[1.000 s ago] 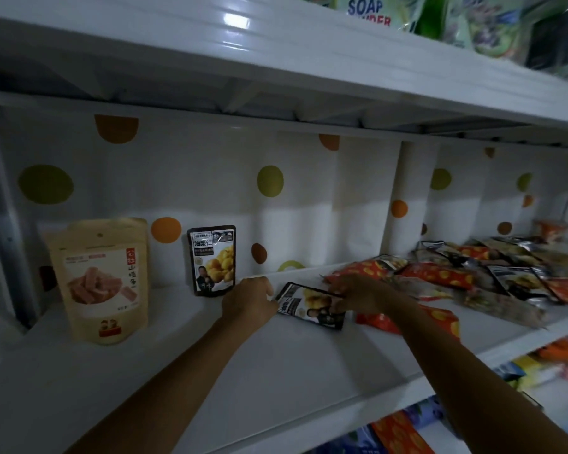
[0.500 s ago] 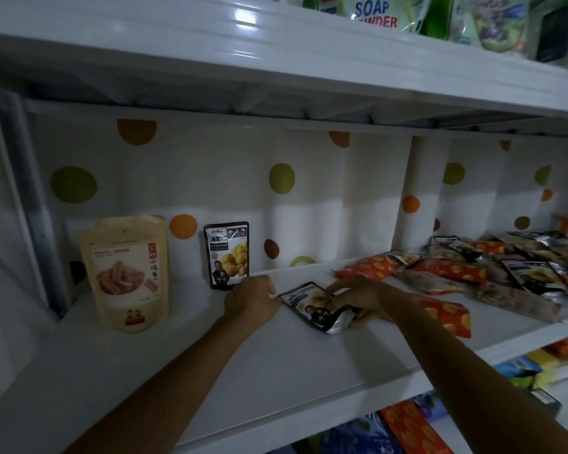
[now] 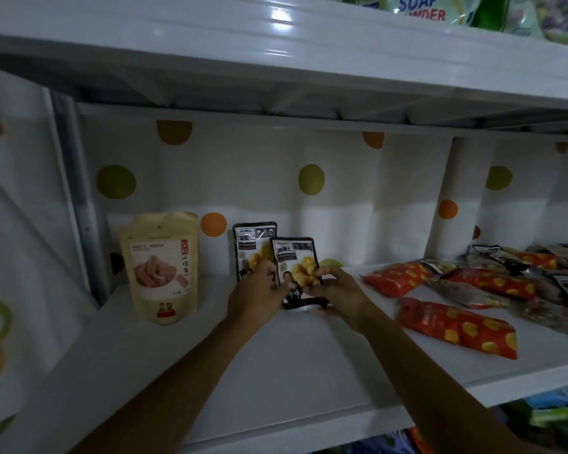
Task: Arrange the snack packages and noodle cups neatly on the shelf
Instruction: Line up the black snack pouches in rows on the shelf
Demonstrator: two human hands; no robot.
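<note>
Black pouch (image 3: 296, 262) at frame centre rests upright on the shelf (image 3: 276, 371), pinched between your left hand (image 3: 256, 294) and right hand (image 3: 336, 290). Release it carelessly and it may flop forward or topple the matching pouch (image 3: 250, 244) just behind.

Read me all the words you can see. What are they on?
"SOAP", then cut-off "...DER": bag on the top shelf.
"油栗仁": back black pouch and front black pouch.
Tan pouch: red label and small print too blurred to read.
Red packets: nothing readable.
</note>
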